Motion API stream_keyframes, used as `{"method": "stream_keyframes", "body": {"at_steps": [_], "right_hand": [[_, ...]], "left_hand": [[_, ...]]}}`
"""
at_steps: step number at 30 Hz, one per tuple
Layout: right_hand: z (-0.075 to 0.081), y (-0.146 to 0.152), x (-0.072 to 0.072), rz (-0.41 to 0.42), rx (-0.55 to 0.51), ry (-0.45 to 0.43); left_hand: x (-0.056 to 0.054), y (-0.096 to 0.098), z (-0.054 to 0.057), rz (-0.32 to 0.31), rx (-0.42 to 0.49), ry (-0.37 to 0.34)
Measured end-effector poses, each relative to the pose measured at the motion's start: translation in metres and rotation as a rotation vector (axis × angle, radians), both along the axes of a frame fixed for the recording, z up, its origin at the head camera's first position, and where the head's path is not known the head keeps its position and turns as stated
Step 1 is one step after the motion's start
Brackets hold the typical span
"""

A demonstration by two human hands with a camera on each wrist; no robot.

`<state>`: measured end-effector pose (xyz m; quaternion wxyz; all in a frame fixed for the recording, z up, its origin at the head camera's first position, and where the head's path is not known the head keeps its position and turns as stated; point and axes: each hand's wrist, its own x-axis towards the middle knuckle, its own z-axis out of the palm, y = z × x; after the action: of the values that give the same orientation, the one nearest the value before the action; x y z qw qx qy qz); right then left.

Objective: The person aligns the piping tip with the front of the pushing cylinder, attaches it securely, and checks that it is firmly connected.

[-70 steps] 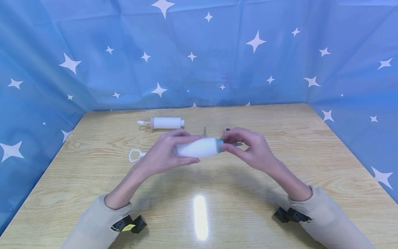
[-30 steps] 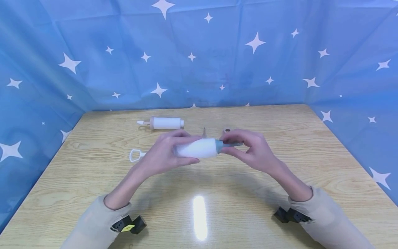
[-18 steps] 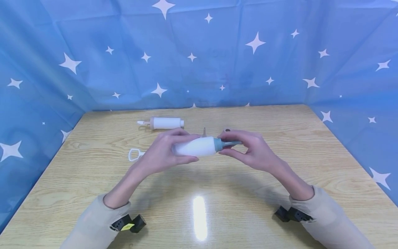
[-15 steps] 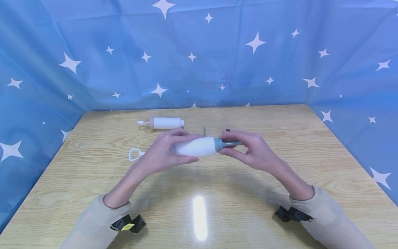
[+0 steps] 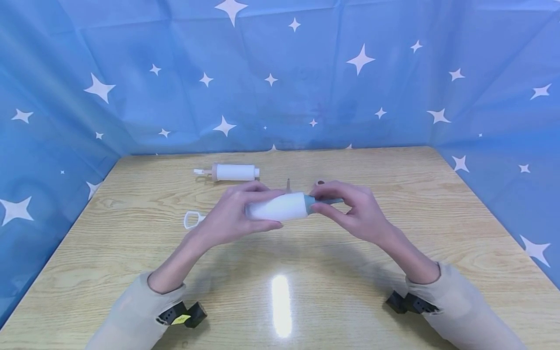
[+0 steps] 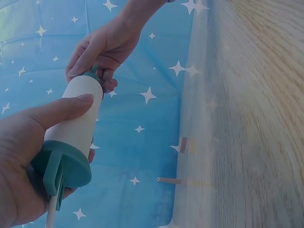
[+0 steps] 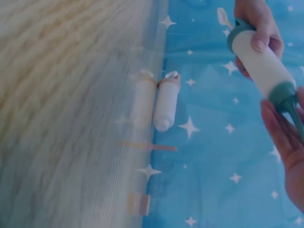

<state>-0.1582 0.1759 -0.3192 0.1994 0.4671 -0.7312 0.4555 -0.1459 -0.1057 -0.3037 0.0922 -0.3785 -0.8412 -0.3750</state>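
Note:
A white-barrelled icing syringe [image 5: 280, 207] with green end parts is held sideways above the table. My left hand [image 5: 232, 214] grips the barrel, thumb along one side and fingers round the other. Its green collar [image 6: 71, 166] sits by the left palm in the left wrist view, and the white pull handle [image 5: 192, 219] sticks out beyond that hand. At the other end, my right hand [image 5: 354, 206] pinches the green nozzle cap [image 7: 282, 92] between thumb and fingers. A thin green spout [image 5: 336, 201] points out under the right palm, partly hidden by the fingers.
Behind the hands on the wooden table [image 5: 280, 257] lies a second white syringe [image 5: 235, 172] with a pinkish collar. A slim pinkish nozzle [image 5: 288, 184] and a small pinkish ring-shaped part [image 5: 321, 183] are near the held syringe. A blue star-patterned curtain [image 5: 280, 73] surrounds the table.
The right fingers have shifted round the green nozzle cap, now covering more of it than half a second ago. The left hand and barrel stay nearly in place.

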Motion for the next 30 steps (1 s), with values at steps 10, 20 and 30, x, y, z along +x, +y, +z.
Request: {"method": "stream_keyframes", "body": {"at_steps": [10,20,30], "right_hand": [[0.0027,0.0031,-0.0001,0.028,0.126,-0.042],[0.0002,0.0063,0.0004,-0.023,0.13,-0.058],[0.0011,0.0024,-0.0019,0.02,0.105,0.036]], "left_hand": [[-0.0021,-0.0019,-0.0021,0.034,-0.023,-0.026],[-0.002,-0.0012,-0.0036,0.008,-0.016,-0.015],[-0.0006,0.0003,-0.0013,0.004,-0.004,-0.031]]}}
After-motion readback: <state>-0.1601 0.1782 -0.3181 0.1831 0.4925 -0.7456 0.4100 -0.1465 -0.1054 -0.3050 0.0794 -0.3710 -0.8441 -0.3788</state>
